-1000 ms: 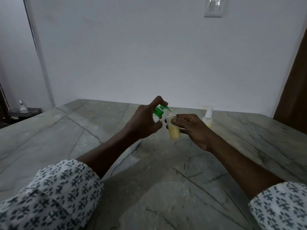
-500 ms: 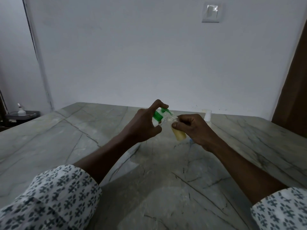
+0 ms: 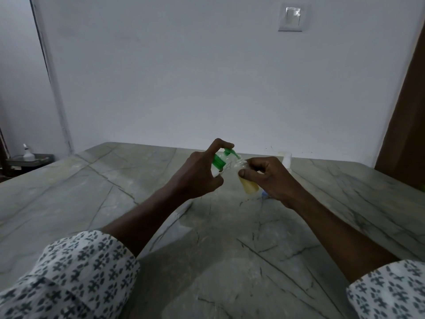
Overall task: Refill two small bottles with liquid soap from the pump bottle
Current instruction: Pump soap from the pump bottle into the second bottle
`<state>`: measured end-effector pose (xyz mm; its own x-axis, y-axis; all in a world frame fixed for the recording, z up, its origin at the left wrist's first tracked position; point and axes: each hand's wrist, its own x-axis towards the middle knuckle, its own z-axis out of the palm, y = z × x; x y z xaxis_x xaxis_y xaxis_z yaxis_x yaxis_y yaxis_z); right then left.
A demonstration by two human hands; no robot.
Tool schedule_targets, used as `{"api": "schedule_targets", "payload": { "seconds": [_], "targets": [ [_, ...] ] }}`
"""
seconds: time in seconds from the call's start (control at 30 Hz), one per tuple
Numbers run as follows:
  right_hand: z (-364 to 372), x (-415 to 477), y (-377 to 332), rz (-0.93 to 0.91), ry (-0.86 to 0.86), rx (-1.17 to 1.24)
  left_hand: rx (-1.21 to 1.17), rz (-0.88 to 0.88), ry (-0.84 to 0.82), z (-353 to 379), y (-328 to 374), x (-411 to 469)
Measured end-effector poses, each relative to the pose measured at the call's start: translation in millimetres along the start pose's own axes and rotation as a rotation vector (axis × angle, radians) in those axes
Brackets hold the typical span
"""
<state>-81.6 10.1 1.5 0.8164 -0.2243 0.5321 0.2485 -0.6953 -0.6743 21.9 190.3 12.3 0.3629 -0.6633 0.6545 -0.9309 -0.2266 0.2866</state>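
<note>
My left hand [image 3: 200,174] grips the pump bottle [image 3: 218,161], a clear bottle with a green pump head, tilted to the right above the table. My index finger rests on top of the pump. The green spout meets the mouth of a small clear bottle [image 3: 248,185] partly filled with yellow soap. My right hand [image 3: 270,177] holds that small bottle, tilted with its mouth to the upper left. A second small bottle [image 3: 286,158] with a white spray top stands on the table behind my right hand, mostly hidden.
The grey marble table [image 3: 115,192] runs to a white wall. A small blue thing [image 3: 265,194] peeks out under my right hand. A dark shelf with a white bottle [image 3: 27,151] sits far left. A brown door [image 3: 404,125] is at right.
The small bottle has tilted from upright, its mouth now leaning to the pump spout. Both hands sit a little lower in view as the camera rose.
</note>
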Motion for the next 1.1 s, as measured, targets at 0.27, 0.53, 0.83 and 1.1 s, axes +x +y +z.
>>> {"api": "schedule_targets", "payload": {
  "seconds": [0.27,0.53,0.83,1.1],
  "targets": [
    [0.9,0.5,-0.6,0.012,-0.016,-0.039,-0.009,0.038,0.024,0.0,0.8,-0.8],
    [5.2,-2.5,0.1,0.039,-0.035,-0.017,-0.009,0.034,0.002,0.7,0.4,0.0],
    [5.0,-2.5,1.4,0.207,-0.070,0.314,0.018,0.016,-0.015,-0.1,-0.3,1.2],
    [2.1,-4.8,6.9,0.251,-0.172,0.484,0.019,0.013,-0.027,-0.5,2.5,0.6]
  ]
}}
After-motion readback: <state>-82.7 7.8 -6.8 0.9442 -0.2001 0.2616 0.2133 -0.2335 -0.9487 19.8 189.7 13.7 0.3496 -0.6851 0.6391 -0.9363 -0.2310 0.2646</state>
